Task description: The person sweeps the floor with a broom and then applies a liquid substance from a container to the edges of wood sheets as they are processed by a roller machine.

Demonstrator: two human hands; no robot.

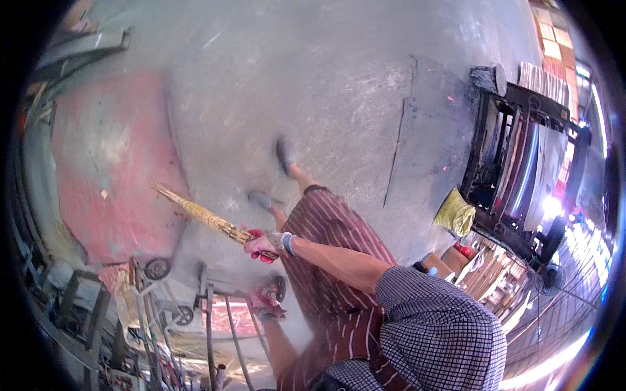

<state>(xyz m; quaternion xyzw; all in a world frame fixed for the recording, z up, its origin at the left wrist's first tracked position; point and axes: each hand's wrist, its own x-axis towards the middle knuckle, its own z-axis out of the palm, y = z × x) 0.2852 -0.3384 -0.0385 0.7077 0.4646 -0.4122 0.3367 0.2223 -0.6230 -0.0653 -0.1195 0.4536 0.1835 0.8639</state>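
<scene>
My right hand [262, 247], in a pinkish-red glove, is closed around the handle end of a straw whisk broom [202, 215]. The broom is long, narrow and straw-yellow, and its thin tip points up and left, over a red patch of floor. Lower down, my left hand [264, 305], also gloved, is blurred. A dark round thing [274, 287] lies right by it, and I cannot tell whether the fingers hold it. Below my arms hangs a maroon striped apron [339, 228].
A red sheet or painted patch [117, 163] covers the floor at left. A wheeled metal cart [156, 268] stands near my left hand. At right are a dark roller machine [515, 163], a yellow sack [455, 214] and stacked boards [499, 277]. Grey concrete floor [326, 85] stretches ahead.
</scene>
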